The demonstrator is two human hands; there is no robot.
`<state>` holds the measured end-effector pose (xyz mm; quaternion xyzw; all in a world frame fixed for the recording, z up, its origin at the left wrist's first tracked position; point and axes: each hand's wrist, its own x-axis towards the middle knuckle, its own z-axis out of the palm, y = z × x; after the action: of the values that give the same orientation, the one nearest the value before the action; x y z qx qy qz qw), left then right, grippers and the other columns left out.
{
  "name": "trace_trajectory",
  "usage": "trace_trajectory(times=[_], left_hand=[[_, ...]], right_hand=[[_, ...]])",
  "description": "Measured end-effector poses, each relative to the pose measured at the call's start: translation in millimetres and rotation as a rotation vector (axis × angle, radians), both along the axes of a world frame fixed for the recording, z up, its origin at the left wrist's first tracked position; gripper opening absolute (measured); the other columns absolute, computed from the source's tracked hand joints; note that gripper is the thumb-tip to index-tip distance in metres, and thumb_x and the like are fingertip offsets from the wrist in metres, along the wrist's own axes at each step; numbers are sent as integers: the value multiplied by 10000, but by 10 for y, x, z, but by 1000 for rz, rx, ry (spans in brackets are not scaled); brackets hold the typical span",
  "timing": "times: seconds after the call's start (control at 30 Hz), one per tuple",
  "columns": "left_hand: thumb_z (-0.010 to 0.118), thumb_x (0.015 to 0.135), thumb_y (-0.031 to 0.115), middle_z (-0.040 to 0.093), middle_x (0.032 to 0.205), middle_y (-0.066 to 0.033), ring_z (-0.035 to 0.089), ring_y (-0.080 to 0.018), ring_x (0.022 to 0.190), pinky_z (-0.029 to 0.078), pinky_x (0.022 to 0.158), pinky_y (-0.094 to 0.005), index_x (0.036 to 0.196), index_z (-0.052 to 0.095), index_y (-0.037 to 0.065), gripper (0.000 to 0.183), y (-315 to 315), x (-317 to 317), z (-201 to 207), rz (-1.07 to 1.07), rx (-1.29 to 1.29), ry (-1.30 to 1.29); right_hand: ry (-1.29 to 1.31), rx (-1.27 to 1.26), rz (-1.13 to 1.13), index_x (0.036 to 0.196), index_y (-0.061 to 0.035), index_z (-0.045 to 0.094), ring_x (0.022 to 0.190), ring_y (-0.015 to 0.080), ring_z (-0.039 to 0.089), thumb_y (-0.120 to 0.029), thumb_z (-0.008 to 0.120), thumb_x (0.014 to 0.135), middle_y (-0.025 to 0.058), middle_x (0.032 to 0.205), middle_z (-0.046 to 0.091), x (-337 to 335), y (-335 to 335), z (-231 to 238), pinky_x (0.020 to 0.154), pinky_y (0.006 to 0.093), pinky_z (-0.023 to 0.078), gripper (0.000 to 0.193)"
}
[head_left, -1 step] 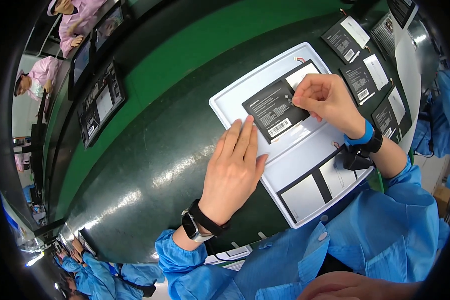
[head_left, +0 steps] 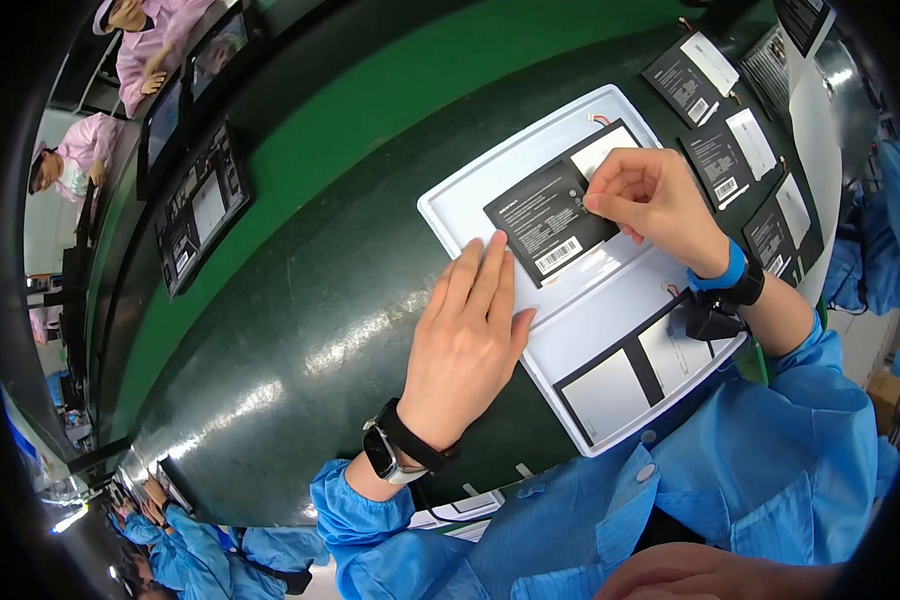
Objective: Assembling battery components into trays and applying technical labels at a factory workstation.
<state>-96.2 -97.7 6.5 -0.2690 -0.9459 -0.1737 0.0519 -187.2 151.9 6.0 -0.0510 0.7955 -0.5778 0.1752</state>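
A flat battery pack [head_left: 542, 217] with a black printed label and a white section lies in the upper half of a white two-part tray [head_left: 448, 217]. My left hand [head_left: 468, 335] is open, its fingers stretched out together, fingertips at the battery's left edge. Over the battery's right part, my right hand [head_left: 660, 205] is closed in a pinch, thumb against forefinger. Whatever lies between those fingertips is too small or hidden to make out. In the tray's lower half is another battery pack [head_left: 602, 396], showing pale panels with black borders, partly covered by my right wrist.
Several more battery packs [head_left: 715, 165] lie on the dark green table [head_left: 310, 290] to the right of the tray. An opened device chassis [head_left: 202, 210] stands at the far left. People in pink [head_left: 82, 150] and blue [head_left: 185, 560] workwear are farther off.
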Motion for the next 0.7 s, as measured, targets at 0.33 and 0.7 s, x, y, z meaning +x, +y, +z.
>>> trace_trajectory(times=[0.33,0.7], left_hand=[[761,853,142,564,1431,-199,543,-367,1289,481,1026,-432,1290,595,-106,529,-24,-8,-9,-9,0,-4],[762,855,147,561,1429,-194,548,-358,1274,476,1027,-430,1314,597,-75,537,-2,-24,-2,-1,4,-8]], right_hand=[[10,53,-13,862,-15,685,541,22,565,-54,737,888,-6,688,659,3,-31,1,436,193,416,70],[13,60,-17,852,-8,686,552,35,578,-59,742,880,9,699,662,0,-15,2,451,195,437,80]])
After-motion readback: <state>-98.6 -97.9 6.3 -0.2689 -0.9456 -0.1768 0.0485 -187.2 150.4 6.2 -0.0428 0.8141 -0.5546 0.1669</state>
